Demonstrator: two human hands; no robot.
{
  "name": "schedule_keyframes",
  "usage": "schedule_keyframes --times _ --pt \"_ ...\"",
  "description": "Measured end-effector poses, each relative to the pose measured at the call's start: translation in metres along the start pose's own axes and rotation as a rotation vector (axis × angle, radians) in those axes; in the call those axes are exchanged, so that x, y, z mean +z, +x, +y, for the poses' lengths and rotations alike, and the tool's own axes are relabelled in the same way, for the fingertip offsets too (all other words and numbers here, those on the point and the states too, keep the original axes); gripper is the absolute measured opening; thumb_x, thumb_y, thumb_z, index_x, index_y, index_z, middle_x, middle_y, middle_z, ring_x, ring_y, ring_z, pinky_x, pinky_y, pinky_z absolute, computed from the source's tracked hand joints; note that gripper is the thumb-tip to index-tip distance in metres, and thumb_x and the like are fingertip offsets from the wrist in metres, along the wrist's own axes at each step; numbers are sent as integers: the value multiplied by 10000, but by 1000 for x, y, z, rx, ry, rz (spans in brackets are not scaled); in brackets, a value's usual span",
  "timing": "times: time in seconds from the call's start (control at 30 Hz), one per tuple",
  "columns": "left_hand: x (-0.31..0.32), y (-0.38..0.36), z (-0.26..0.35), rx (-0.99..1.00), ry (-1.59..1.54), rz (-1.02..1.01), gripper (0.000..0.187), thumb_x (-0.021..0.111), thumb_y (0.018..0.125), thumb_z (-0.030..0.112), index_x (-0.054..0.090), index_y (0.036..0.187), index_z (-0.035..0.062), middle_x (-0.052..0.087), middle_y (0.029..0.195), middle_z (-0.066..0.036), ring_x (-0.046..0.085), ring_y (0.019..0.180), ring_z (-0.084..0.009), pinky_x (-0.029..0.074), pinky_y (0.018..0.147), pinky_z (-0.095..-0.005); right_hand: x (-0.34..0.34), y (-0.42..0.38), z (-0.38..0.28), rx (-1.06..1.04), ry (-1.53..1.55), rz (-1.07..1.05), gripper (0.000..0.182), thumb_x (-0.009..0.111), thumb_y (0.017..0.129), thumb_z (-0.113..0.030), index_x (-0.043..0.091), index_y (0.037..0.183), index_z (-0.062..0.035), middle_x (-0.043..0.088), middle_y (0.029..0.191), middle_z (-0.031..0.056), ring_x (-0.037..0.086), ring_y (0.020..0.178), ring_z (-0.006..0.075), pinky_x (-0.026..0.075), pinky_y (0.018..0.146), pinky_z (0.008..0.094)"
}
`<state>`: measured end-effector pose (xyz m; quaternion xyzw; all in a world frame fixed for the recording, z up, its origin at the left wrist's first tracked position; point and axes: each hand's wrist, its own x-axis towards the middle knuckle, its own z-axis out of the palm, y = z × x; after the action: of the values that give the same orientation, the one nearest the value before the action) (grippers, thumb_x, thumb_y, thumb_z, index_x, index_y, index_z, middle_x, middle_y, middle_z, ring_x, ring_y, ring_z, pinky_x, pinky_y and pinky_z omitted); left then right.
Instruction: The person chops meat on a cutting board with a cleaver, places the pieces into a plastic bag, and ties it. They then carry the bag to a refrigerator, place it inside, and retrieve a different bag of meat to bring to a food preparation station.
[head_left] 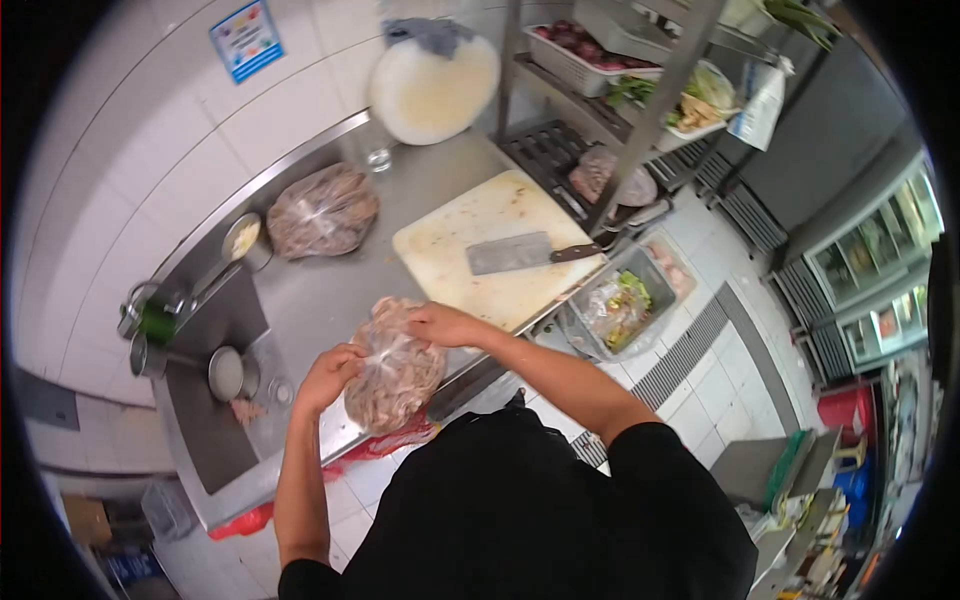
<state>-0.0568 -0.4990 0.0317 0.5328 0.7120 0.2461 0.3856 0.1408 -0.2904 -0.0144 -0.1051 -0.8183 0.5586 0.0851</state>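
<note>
A clear plastic bag of pinkish-brown meat (395, 385) rests at the front edge of the steel counter (335, 280). My left hand (333, 376) grips the plastic at the bag's left side, fingers closed. On the upper right of the same bag, my right hand (438, 325) pinches the plastic. Just beyond my right hand lies a white cutting board (440, 245), stained, with a cleaver (512, 253) flat on it. A second bag of meat (322, 210) sits farther back on the counter. What exactly is under my fingertips is hidden.
Left is a steel sink (205, 430) with a bowl (226, 374) in it. A round white board (435, 90) leans on the wall. Right stands a rack (655, 120) with vegetable baskets; below it, a grey bin (620, 310) holds scraps. A floor drain (680, 350) runs behind.
</note>
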Motion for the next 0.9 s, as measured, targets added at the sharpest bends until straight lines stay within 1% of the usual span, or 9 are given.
schedule_keyframes --times 0.03,0.13,0.2,0.27,0.33,0.53,0.73,0.87,0.9 --pt "8 1 -3 67 -214 72 268 600 886 260 697 817 20 694 1012 -102 617 884 -189 477 768 -370 9 4 -5 157 425 -9 231 534 931 -179 630 772 -42 605 714 48 594 668 158 491 588 333" --pt "26 10 -10 38 -621 152 303 562 941 269 708 939 4 686 1076 -72 603 980 -169 448 874 -331 35 13 -10 225 889 62 172 530 960 -172 628 890 -49 575 772 -5 542 679 92 479 582 276" --pt "37 8 -24 -97 -963 220 373 510 991 280 653 1157 -21 656 1163 -78 584 1057 -163 423 953 -308 45 18 1 209 884 95 150 526 965 -169 621 966 -54 584 804 -3 541 676 90 479 580 272" --pt "44 2 -16 53 -1174 180 317 514 987 235 646 1149 -4 651 1142 -79 590 1020 -147 448 911 -288 56 25 4 282 980 133 179 512 973 -158 612 1089 -66 603 842 -8 544 682 80 480 588 250" --pt "58 7 -20 34 -810 434 196 578 951 152 656 1074 20 657 1041 -52 593 929 -104 465 822 -241 53 25 -2 239 868 58 206 536 949 -152 609 1121 -66 618 839 -10 553 667 84 492 597 252" --pt "86 21 -6 39 -750 703 117 660 874 22 652 991 31 641 831 10 558 722 -48 438 645 -199 60 43 8 408 680 153 253 604 882 -123 629 1110 -14 631 826 17 560 624 82 481 564 248" --pt "85 28 -7 -23 -528 742 102 638 849 -4 667 946 11 653 809 -2 567 700 -59 447 628 -209 55 29 -12 255 694 -17 201 658 893 -191 678 957 -2 636 738 33 548 583 94 464 550 260" --pt "72 26 -5 -4 -350 659 119 616 848 -10 672 952 -1 660 786 -19 578 699 -67 456 631 -215 54 33 1 306 818 140 207 662 910 -226 680 958 -26 638 732 36 555 618 93 473 570 280" --pt "62 30 -21 -58 -375 601 127 606 851 -10 673 958 0 657 784 -24 581 700 -73 466 634 -221 49 25 -12 281 526 71 170 664 893 -190 678 950 -30 643 777 52 582 646 132 486 580 310"
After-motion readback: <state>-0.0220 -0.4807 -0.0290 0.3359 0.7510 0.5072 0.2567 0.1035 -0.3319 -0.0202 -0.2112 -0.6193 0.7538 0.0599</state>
